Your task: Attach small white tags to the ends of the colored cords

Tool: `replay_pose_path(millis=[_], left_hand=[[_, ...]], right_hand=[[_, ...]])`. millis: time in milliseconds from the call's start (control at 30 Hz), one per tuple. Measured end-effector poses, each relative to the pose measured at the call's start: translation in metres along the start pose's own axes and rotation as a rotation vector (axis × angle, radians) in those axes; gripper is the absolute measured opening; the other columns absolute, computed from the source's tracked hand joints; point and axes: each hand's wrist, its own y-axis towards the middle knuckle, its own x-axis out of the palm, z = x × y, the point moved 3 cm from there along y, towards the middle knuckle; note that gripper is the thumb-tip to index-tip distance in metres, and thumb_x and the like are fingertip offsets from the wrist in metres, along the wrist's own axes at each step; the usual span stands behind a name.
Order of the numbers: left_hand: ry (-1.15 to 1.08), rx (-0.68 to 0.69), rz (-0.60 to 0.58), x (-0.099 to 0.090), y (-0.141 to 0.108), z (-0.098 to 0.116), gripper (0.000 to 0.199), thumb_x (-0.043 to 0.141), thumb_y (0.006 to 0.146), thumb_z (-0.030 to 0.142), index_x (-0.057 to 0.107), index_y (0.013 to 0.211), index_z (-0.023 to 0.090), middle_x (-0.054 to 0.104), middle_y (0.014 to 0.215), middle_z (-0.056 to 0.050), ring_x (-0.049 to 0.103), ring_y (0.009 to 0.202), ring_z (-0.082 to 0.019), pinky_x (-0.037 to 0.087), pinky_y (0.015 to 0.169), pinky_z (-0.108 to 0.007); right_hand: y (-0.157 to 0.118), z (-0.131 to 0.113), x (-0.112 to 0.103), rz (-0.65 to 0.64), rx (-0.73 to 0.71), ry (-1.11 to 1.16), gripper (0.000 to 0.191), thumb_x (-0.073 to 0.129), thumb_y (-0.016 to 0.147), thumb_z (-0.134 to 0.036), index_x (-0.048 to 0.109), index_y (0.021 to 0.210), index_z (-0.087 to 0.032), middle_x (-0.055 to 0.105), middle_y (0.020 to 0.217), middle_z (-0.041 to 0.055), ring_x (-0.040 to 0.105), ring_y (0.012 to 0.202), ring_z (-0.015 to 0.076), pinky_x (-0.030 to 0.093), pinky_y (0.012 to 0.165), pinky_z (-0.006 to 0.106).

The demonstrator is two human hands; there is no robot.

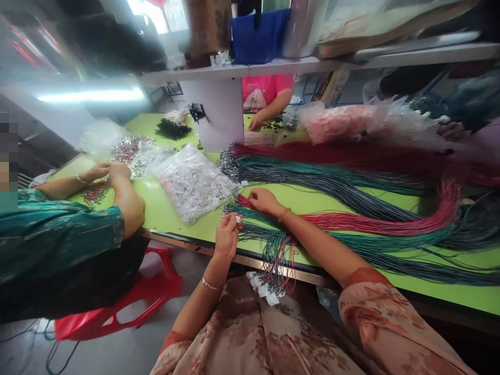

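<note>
My left hand (227, 234) hovers at the table's front edge and pinches a small white tag between its fingertips. My right hand (263, 201) rests on the green table (172, 213), fingers closed on the ends of red and green cords (250, 204). Long bundles of red, green and dark cords (351, 208) stretch from there to the right. A bunch of cords with white tags (269, 284) hangs over the table edge onto my lap. A clear bag of white tags (193, 182) lies left of my hands.
A person in a green sleeve (58, 229) works at the left, hands (109, 171) on small shiny parts. Another person in pink (265, 101) sits across, behind a white shelf post (216, 112). Plastic bags (351, 122) pile at back right. A red stool (128, 302) stands below.
</note>
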Motion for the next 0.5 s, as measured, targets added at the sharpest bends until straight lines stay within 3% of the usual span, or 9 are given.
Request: replay_pose_path(millis=[100,233,367,500], left_hand=[[0.002,-0.008,-0.008,-0.001,-0.001,0.001,0.026,0.083,0.069,0.029,0.067,0.084,0.015,0.07,0.085,-0.003,0.058,0.065,-0.006,0.046,0.063,-0.02],[0.005,-0.018,-0.012,-0.001,-0.001,0.001,0.028,0.084,0.068,0.03,0.068,0.085,0.015,0.07,0.084,-0.003,0.057,0.064,-0.007,0.046,0.063,-0.02],[0.001,-0.018,-0.026,0.0,-0.001,0.0,0.027,0.083,0.069,0.03,0.068,0.086,0.015,0.07,0.085,-0.003,0.057,0.066,-0.007,0.045,0.063,-0.02],[-0.01,-0.016,-0.029,0.0,-0.001,-0.001,0.029,0.084,0.067,0.031,0.068,0.085,0.015,0.07,0.084,-0.003,0.056,0.065,-0.007,0.045,0.063,-0.02]], right_hand=[[-0.008,-0.001,-0.005,0.015,-0.055,-0.082,0.019,0.05,0.084,-0.022,0.068,0.079,-0.016,0.072,0.085,0.0072,0.052,0.07,0.016,0.027,0.06,0.026],[-0.016,0.0,-0.03,0.011,-0.066,-0.22,0.019,0.047,0.082,-0.018,0.065,0.076,-0.014,0.069,0.082,0.0108,0.049,0.066,0.0158,0.023,0.059,0.028],[-0.019,-0.008,-0.049,-0.099,-0.134,0.014,0.014,0.051,0.077,-0.024,0.057,0.068,-0.015,0.058,0.065,0.0011,0.041,0.058,0.0115,0.023,0.057,0.026],[-0.018,-0.028,-0.047,-0.13,-0.162,0.361,0.016,0.051,0.075,-0.03,0.054,0.068,-0.016,0.051,0.062,-0.0033,0.041,0.06,0.0099,0.028,0.057,0.023]])
